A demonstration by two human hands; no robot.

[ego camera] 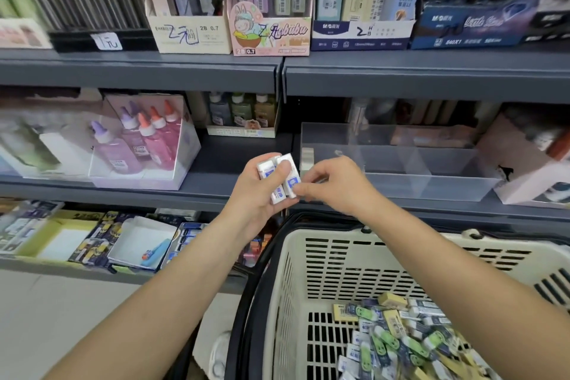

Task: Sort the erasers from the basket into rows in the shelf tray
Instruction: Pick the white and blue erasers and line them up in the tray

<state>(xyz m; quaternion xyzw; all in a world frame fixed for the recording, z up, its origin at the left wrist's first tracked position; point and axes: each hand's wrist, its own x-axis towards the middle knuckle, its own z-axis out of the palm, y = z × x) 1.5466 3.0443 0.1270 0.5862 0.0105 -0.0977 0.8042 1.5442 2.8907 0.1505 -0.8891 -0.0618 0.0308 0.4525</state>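
My left hand grips two or three white erasers with blue labels in front of the middle shelf. My right hand pinches the lower end of the rightmost eraser in that bunch. Just behind the hands stands the clear shelf tray, divided into compartments; one white eraser stands at its far left end. Below, a beige slotted basket holds a heap of several wrapped erasers, white, yellow and green-and-blue.
A clear box of purple and pink glue bottles stands left of the tray. A white carton sits at the tray's right end. Boxes of pencil leads fill the shelf above. Open stationery boxes lie on the lower shelf.
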